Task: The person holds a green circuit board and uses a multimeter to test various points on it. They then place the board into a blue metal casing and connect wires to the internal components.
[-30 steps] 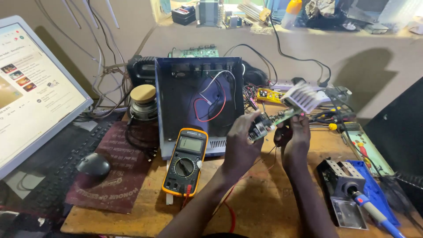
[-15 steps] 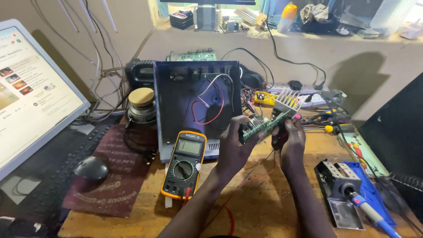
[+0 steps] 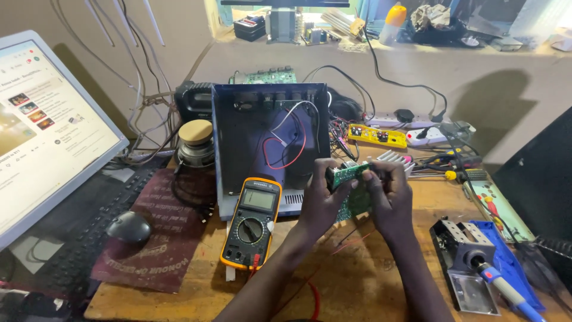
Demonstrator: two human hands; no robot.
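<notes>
Both my hands hold a small green circuit board (image 3: 344,174) up over the wooden bench. My left hand (image 3: 325,200) grips its left end. My right hand (image 3: 390,194) clasps the right side, where silver heat-sink fins (image 3: 390,158) stick out above my fingers. Part of the board is hidden behind my fingers. A yellow multimeter (image 3: 251,222) lies on the bench just left of my left forearm, with red and black leads (image 3: 310,292) trailing under my arms.
An open dark metal chassis (image 3: 238,143) with red and white wires stands behind the meter. A monitor (image 3: 42,131), keyboard (image 3: 71,238) and mouse (image 3: 127,226) are at left. A soldering iron on its stand (image 3: 476,268), a power strip (image 3: 417,134) and screwdrivers (image 3: 459,175) are at right.
My hands have come lower and nearer to me with the board, and turned it so it faces me more edge-on. My right hand now wraps further around it.
</notes>
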